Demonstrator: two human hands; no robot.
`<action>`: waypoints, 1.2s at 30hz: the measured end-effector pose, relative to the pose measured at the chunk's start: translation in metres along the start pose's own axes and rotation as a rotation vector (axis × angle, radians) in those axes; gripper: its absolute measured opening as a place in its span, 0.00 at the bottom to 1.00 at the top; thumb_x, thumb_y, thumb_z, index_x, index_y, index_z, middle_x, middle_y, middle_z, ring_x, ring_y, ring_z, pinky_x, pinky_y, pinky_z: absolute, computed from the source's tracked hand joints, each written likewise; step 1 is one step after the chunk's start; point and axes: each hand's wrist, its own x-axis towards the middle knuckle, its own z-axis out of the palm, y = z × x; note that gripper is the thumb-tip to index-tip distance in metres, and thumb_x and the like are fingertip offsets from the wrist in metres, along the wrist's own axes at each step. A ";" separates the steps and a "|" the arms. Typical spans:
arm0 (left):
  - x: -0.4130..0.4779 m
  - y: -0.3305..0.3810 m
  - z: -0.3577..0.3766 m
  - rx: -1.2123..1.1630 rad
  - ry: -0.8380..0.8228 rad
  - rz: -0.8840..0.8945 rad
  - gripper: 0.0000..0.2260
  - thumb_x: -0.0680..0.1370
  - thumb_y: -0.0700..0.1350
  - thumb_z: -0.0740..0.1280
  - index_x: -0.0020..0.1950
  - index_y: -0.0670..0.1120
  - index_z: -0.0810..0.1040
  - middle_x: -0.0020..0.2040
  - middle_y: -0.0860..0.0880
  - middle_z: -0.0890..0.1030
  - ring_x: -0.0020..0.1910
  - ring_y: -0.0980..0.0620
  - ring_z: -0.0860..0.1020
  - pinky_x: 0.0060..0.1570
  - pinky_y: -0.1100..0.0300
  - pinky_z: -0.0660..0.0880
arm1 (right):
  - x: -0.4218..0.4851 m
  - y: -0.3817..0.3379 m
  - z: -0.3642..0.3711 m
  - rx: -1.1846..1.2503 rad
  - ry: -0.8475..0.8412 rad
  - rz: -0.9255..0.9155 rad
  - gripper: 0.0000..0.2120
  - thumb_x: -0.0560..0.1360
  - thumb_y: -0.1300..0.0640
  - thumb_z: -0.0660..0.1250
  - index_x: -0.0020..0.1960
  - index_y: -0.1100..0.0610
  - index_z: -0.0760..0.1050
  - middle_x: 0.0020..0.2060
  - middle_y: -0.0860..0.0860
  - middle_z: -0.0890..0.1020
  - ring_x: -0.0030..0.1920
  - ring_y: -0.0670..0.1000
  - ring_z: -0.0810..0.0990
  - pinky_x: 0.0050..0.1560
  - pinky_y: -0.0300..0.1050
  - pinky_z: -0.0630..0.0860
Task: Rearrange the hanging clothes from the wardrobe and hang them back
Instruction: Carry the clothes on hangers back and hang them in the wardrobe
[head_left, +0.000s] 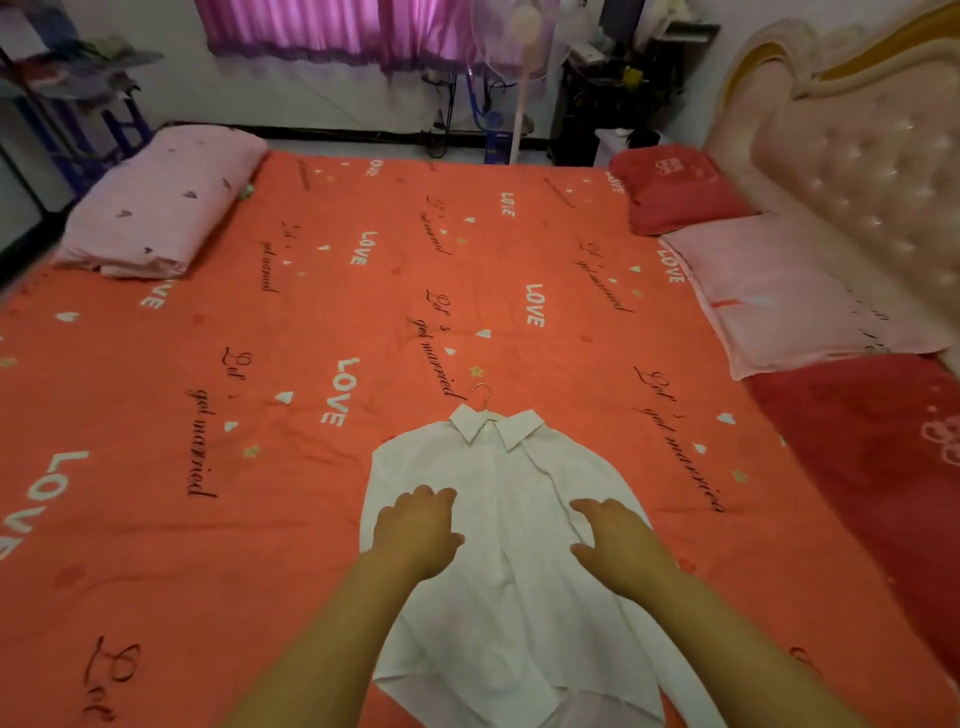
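White shirt (511, 545) under left hand (415, 530), right hand (618, 540)

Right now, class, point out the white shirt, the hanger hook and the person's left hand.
white shirt (506, 519): head view, on its front, mid-chest.
hanger hook (487, 395): head view, on the bare wire curve.
left hand (415, 530): head view, on the back of the hand.
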 end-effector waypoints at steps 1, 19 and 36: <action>0.011 0.000 0.000 -0.008 -0.004 -0.003 0.24 0.79 0.54 0.61 0.72 0.48 0.61 0.66 0.45 0.69 0.63 0.45 0.70 0.59 0.52 0.69 | 0.013 0.000 -0.002 -0.008 -0.003 -0.002 0.27 0.78 0.51 0.62 0.74 0.52 0.58 0.65 0.54 0.70 0.64 0.53 0.70 0.62 0.42 0.67; 0.277 -0.015 0.047 -0.053 0.012 -0.116 0.23 0.79 0.52 0.61 0.73 0.49 0.61 0.67 0.45 0.68 0.63 0.45 0.69 0.59 0.52 0.69 | 0.315 0.023 0.054 -0.026 -0.105 -0.149 0.26 0.78 0.51 0.61 0.74 0.52 0.58 0.67 0.53 0.70 0.66 0.53 0.69 0.64 0.44 0.66; 0.408 -0.054 0.177 -0.026 0.174 -0.078 0.31 0.80 0.56 0.55 0.76 0.52 0.41 0.77 0.46 0.42 0.75 0.44 0.43 0.72 0.50 0.41 | 0.467 0.031 0.156 -0.279 0.222 -0.233 0.15 0.79 0.57 0.55 0.65 0.55 0.69 0.56 0.54 0.74 0.56 0.56 0.73 0.48 0.47 0.70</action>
